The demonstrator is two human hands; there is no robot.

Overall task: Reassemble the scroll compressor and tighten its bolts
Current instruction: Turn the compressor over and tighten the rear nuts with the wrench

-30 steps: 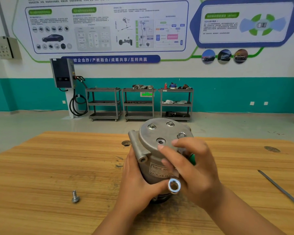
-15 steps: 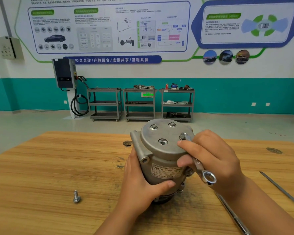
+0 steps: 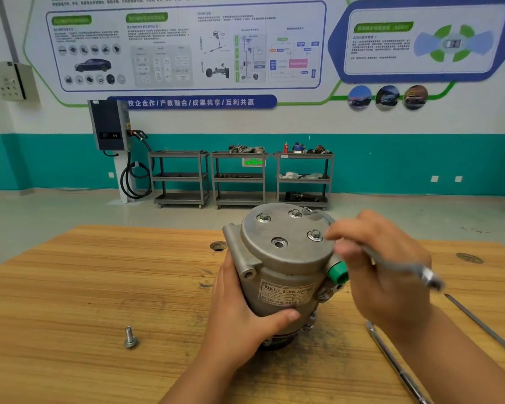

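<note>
The grey scroll compressor (image 3: pixel 286 269) stands on the wooden table (image 3: pixel 70 287), its round end cover tilted toward me. Three bolts sit in the cover, one of them (image 3: pixel 315 235) near the right rim, and one hole (image 3: pixel 279 244) holds no bolt. A green cap (image 3: pixel 338 272) sticks out on the right side. My left hand (image 3: pixel 239 310) grips the compressor body from the left, thumb across the label. My right hand (image 3: pixel 382 269) holds a blurred wrench (image 3: pixel 397 265), whose far end reaches the cover's back right edge. A loose bolt (image 3: pixel 130 338) lies on the table at the left.
Two long thin metal tools lie on the table at the right, one (image 3: pixel 394 363) near my right forearm and one (image 3: pixel 484 326) further right. Beyond the table's far edge are an open floor, three grey shelf carts (image 3: pixel 239 179) and a charging unit (image 3: pixel 111 126).
My right hand has swung the wrench rightward and back, off the right-rim bolt; its far end now lies at the cover's back right edge. The green cap has come into sight. My left hand keeps its grip.
</note>
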